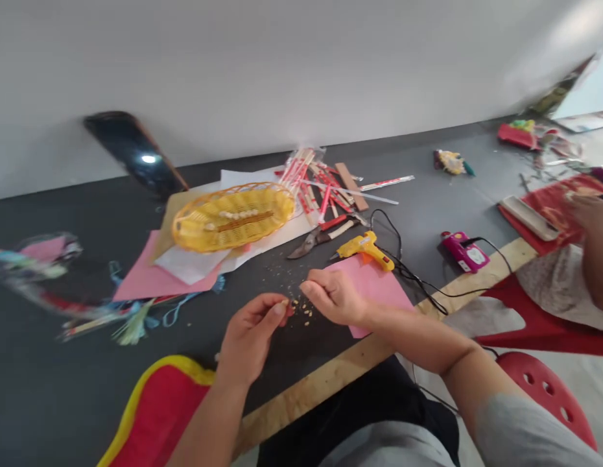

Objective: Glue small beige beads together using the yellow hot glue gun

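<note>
My left hand (255, 331) is closed in a pinch near the table's front edge, with a tiny tan piece at its fingertips. Just to the right, my right hand (333, 297) is curled closed above a pink sheet (384, 292); what its fingers hold, if anything, is hidden. Small pale bits (307, 314) lie scattered on the dark table between the two hands. Beyond my right hand rests a yellow glue gun (364, 249), and pruning shears (325, 235) lie to its left. A yellow woven basket (233, 217) with small pale pieces inside stands behind my left hand.
A phone (136, 152) leans against the wall. Wrapped chopsticks (325, 188) are heaped behind the shears. At the left lie tassels and strings (136, 324) and a red-yellow cushion (160, 408). Black cables run right, near a purple box (464, 251). Another person's hand (591, 211) is far right.
</note>
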A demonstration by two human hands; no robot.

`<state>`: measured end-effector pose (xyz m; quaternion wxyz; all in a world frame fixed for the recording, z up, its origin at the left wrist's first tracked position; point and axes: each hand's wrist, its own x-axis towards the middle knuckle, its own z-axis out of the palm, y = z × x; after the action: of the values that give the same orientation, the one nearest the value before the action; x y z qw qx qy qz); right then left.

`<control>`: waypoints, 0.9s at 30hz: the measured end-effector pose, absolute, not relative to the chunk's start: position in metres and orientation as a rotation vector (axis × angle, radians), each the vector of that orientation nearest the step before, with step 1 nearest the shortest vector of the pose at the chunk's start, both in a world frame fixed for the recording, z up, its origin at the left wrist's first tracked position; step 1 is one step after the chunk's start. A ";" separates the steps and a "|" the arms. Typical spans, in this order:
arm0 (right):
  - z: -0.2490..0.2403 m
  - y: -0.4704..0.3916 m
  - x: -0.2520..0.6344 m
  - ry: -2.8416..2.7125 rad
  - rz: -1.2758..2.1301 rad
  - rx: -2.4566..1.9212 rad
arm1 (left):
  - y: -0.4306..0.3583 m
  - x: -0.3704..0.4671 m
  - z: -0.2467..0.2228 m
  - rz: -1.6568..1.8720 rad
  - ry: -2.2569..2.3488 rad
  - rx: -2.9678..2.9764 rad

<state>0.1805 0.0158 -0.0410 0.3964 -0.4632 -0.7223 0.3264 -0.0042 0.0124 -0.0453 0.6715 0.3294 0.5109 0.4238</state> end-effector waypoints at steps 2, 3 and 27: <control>-0.045 0.018 0.181 -1.779 0.840 -1.067 | 0.011 -0.007 -0.050 0.951 1.105 0.794; -0.047 0.019 0.181 -1.774 0.846 -0.995 | 0.011 -0.008 -0.052 0.949 1.083 0.811; -0.047 0.019 0.173 -1.827 0.623 -0.745 | 0.011 -0.009 -0.051 1.040 1.020 0.886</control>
<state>0.1735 0.0185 -0.0466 0.5109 -0.3094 -0.7591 0.2589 -0.0085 0.0114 -0.0507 0.6581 0.3913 0.4503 0.4594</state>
